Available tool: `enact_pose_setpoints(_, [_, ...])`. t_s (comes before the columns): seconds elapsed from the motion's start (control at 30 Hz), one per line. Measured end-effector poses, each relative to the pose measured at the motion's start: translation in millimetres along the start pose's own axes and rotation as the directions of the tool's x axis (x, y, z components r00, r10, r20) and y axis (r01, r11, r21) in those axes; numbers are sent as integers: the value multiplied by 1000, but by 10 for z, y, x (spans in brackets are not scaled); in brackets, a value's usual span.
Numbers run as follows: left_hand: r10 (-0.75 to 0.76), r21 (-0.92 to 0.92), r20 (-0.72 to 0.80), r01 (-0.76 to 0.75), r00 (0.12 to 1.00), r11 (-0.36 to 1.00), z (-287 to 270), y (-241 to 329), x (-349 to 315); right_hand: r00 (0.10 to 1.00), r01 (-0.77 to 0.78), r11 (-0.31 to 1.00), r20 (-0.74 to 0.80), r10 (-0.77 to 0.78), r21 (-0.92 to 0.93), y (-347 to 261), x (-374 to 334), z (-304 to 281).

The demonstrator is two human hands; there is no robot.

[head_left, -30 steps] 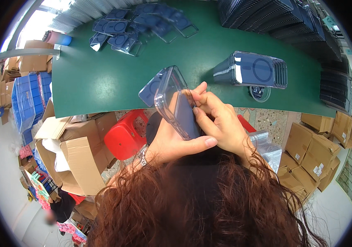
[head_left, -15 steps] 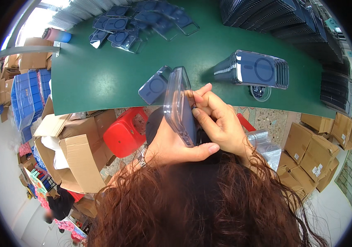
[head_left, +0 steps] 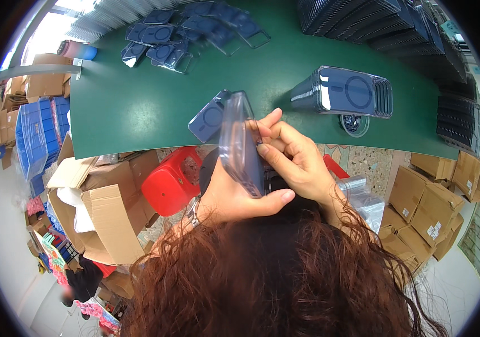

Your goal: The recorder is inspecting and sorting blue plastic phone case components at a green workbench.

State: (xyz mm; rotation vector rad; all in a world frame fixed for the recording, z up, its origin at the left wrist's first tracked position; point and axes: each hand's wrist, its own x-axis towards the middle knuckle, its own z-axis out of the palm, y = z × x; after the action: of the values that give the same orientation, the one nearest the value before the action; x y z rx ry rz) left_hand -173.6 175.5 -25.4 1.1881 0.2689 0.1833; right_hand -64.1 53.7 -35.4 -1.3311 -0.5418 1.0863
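Observation:
My left hand [head_left: 226, 196] is wrapped round a clear, bluish phone case [head_left: 241, 151], which stands tilted on edge and is slightly blurred. Against the case's right edge, my right hand [head_left: 301, 163] has its thumb and forefinger pinched together. A tiny dark bit shows at those fingertips, too small to name. Just beyond my left hand, another phone case [head_left: 209, 121] lies on the green table [head_left: 133, 106], partly covered by the held one. To the right stands a neat stack of phone cases [head_left: 352, 92], with a round clear tub [head_left: 355, 128] of small dark pieces in front of it.
Loose phone cases [head_left: 158, 35] lie heaped at the back left. Tall rows of cases [head_left: 363, 22] line the back right. A pink-and-blue bottle [head_left: 77, 49] stands at the left corner. Below are a red stool [head_left: 164, 188], an open carton [head_left: 113, 216] and stacked cartons [head_left: 425, 202].
Both hands and the held case have shifted slightly left and up, and the case has turned a little. The right hand's pinch stays at its edge.

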Motion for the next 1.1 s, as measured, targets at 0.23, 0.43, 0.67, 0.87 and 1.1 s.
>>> enact_pose_setpoints(0.23, [71,153,65,-80,995,985,-24,-12,-16,1000,17,978,13,-15,-207,-156,-54,24])
enact_pose_setpoints(0.43, [56,129,55,-62,997,990,21,-8,-20,979,133,903,-90,-185,-408,-153,-124,75])
enact_pose_setpoints(0.67, [83,130,23,-85,996,988,51,-92,-6,998,-53,926,-61,32,-373,-244,-75,43])
enact_pose_setpoints(0.87, [15,69,7,-15,1000,998,56,42,29,1000,2,993,-23,-5,-120,-69,-34,-14])
enact_pose_setpoints(1.1, [37,185,65,-48,997,982,-2,1,-25,996,-85,995,20,84,57,-57,-55,-21])
